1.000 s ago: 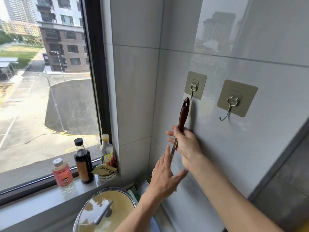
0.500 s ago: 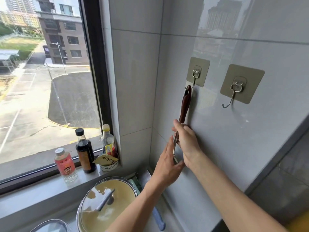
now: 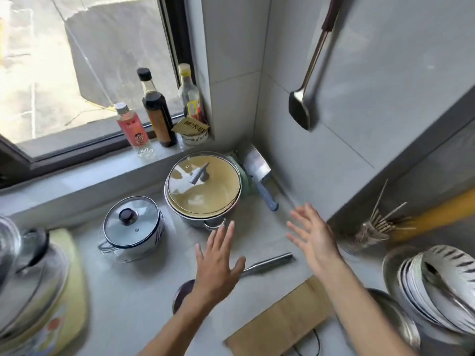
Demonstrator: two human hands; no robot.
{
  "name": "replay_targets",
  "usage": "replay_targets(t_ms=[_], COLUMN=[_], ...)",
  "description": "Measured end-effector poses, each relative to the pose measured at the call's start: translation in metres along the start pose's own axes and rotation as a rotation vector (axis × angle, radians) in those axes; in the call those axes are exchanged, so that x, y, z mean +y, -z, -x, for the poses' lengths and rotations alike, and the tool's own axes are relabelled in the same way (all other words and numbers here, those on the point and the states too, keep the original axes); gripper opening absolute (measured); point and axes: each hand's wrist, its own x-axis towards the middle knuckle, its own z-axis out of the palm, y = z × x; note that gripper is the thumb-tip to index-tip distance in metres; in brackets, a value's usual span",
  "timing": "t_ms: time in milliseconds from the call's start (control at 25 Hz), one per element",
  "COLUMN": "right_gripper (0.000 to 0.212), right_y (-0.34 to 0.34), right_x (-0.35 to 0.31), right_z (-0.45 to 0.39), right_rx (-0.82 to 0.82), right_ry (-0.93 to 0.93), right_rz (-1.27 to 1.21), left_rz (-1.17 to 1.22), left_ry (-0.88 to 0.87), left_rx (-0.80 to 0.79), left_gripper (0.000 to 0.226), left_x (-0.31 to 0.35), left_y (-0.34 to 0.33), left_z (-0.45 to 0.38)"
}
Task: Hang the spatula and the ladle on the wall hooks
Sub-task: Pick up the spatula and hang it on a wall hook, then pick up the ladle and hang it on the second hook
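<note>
The spatula (image 3: 309,70), steel with a dark red-brown handle, hangs against the grey tiled wall at the upper right; its hook is out of frame above. A steel ladle (image 3: 267,263) lies on the counter, its handle pointing right and its bowl partly hidden under my left hand (image 3: 217,268). That hand hovers over the ladle with fingers spread, holding nothing. My right hand (image 3: 314,240) is also spread and empty, just right of the ladle's handle end.
A large lidded pot (image 3: 203,186) and a small lidded pot (image 3: 132,226) stand behind the hands. A cleaver (image 3: 259,173) leans in the corner. Bottles (image 3: 156,109) line the windowsill. Cardboard (image 3: 282,322), stacked bowls (image 3: 437,283) and chopsticks (image 3: 383,222) sit to the right.
Both hands have let go of the spatula, which now hangs on the wall, and dropped to the counter. The view has tilted down from the hooks to the counter.
</note>
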Motion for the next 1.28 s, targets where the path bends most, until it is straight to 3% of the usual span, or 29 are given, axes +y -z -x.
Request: replay_targets(t_ms=[80,160,280,480,640,880,1040,1280], right_gripper=[0.035,0.034,0.046,0.04,0.015,0.009,0.011,0.022], right_y=[0.019,0.034,0.045,0.022,-0.032,-0.074,-0.087,-0.096], right_x=[0.062,0.094,0.117,0.14,0.164,0.166,0.145,0.081], right_z=[-0.003,-0.011,-0.032,-0.055,-0.04,-0.023,-0.012,0.01], right_rx=[0.181,0.333,0.398,0.193,-0.051,-0.2,-0.256,-0.317], right_ry=[-0.045,0.029,-0.002,-0.266,-0.358,-0.156,-0.066,0.028], right_rz=[0.083,0.196,0.185,-0.281,-0.317,-0.12,-0.019,-0.239], left_rz=[-0.246,-0.347,-0.459,-0.462,-0.422,-0.288,-0.192,-0.06], left_ry=[0.059,0.097,0.088,0.09,0.077,0.141,0.127,0.031], left_rx=[-0.084,-0.116,-0.11,-0.129,-0.201,-0.228,-0.217,-0.052], left_gripper=[0.085,0.082,0.084,0.087,0.088,0.083,0.091,0.088], left_x=[-0.04,-0.064,-0.087,-0.111,-0.125,-0.125,-0.094,-0.047], left_y=[-0.042,-0.06,-0.071,-0.071,-0.07,-0.073,-0.06,-0.013], left_z=[0.038,0.053,0.052,0.046,0.05,0.058,0.057,0.04])
